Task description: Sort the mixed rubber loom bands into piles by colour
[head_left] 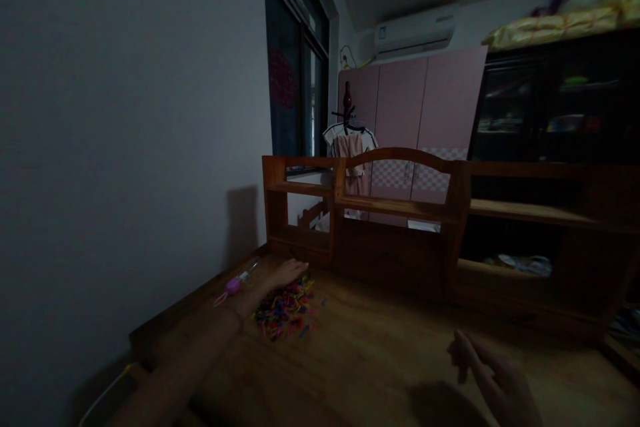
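A loose pile of small, thin pieces in many colours lies on the wooden table; their exact kind is too small and dim to tell. My left hand reaches over the pile's far edge, fingers stretched forward and no object visible in them. The left forearm passes along the pile's left side. Well to the right, my right hand hovers above the table, its fingers loosely bent and apart, with nothing seen between them. Its shadow falls on the wood beside it.
Beside the left wall lies a purple object with a pink loop and a clear end. A wooden shelf unit stands along the table's back edge. A yellow-tipped white cord hangs at the lower left.
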Action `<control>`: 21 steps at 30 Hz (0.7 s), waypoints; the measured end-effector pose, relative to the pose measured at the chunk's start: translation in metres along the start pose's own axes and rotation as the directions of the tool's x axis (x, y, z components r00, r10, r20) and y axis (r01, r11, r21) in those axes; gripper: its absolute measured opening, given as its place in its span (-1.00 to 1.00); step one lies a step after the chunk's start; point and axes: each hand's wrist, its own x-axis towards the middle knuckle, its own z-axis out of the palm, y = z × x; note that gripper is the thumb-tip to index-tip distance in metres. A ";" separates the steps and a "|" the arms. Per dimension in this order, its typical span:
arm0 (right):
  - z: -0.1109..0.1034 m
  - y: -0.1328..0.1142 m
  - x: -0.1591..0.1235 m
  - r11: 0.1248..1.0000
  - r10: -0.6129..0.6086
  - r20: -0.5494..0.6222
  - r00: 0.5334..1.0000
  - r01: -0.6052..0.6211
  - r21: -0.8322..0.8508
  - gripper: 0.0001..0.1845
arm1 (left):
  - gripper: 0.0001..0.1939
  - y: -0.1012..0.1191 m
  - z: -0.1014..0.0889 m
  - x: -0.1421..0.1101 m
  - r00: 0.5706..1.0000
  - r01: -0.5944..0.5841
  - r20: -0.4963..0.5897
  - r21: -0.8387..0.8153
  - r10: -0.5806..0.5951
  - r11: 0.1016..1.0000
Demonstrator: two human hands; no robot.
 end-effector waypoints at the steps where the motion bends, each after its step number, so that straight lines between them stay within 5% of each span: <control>1: -0.002 0.001 0.000 1.000 -0.003 0.000 1.000 0.003 0.001 -0.52 | -0.68 -0.001 0.005 0.005 1.000 0.007 0.017 0.011 -0.007 1.000; 5: -0.005 0.004 -0.002 0.999 -0.019 0.012 1.000 0.019 0.036 -0.54 | -0.65 -0.005 0.010 0.011 0.996 0.026 0.087 0.043 -0.029 0.999; 12: 0.002 0.000 -0.003 0.998 -0.067 0.062 0.996 0.067 0.000 -0.57 | -0.55 -0.012 -0.014 -0.006 0.988 -0.032 0.155 0.110 0.015 0.993; 17: 0.005 -0.006 -0.003 0.995 -0.088 0.076 0.993 0.091 -0.038 -0.55 | -0.63 0.013 -0.006 0.008 0.994 -0.112 0.035 0.149 0.108 0.983; 21: 0.005 -0.003 -0.002 0.995 -0.067 0.061 0.996 0.071 -0.065 -0.50 | -0.67 0.033 0.010 0.020 0.992 -0.121 0.067 0.196 0.110 0.973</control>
